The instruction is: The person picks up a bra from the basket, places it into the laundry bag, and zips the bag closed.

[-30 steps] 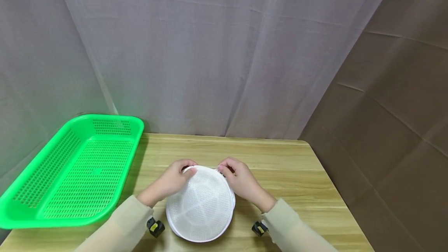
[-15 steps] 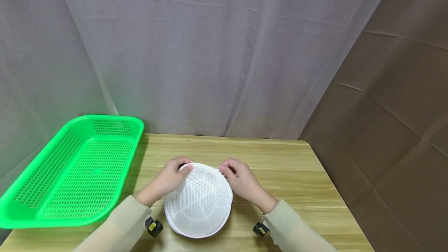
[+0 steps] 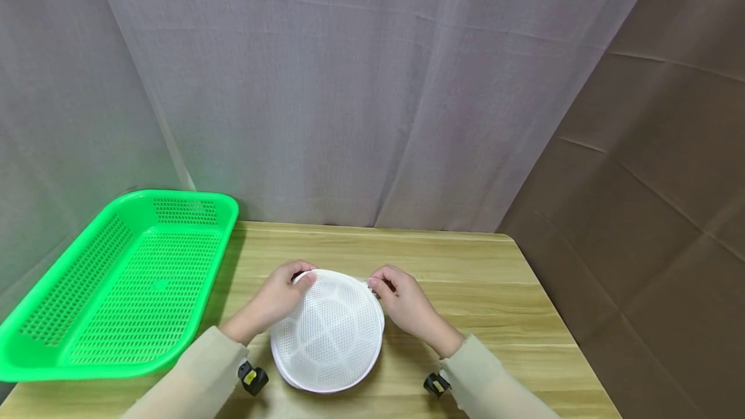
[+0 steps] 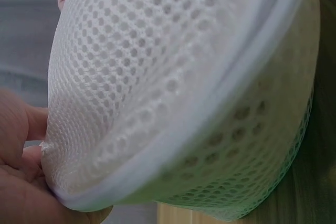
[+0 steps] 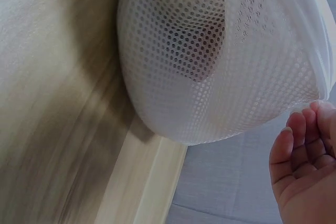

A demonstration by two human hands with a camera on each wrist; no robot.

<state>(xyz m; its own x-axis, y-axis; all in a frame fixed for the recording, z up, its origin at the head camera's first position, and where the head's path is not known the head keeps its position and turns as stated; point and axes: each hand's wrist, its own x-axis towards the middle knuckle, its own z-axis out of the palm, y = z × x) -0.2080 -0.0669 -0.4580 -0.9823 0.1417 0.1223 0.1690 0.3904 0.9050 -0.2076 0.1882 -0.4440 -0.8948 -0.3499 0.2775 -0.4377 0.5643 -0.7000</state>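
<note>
A round white mesh laundry bag [image 3: 328,341] with a piped rim stands over the near middle of the table. My left hand [image 3: 279,296] grips its upper left rim, thumb on the top face and fingers behind. At the upper right edge, my right hand [image 3: 407,302] pinches a small bit of the bag's edge between thumb and fingertips. Whether that bit is a zipper pull cannot be made out. Bulging mesh sides of the bag [image 5: 210,72] show in the right wrist view, with a darker patch behind the holes. The left wrist view shows the mesh and rim [image 4: 178,124] close up.
A large green plastic basket [image 3: 227,231] with perforated walls sits on the left of the wooden table [image 3: 465,264]. A grey curtain [image 3: 326,115] hangs behind the table, and a brown cloth [image 3: 652,225] hangs along the right.
My left hand and the bag have shifted slightly left and away from me. My right hand has edged a little right along the bag's rim, still pinching.
</note>
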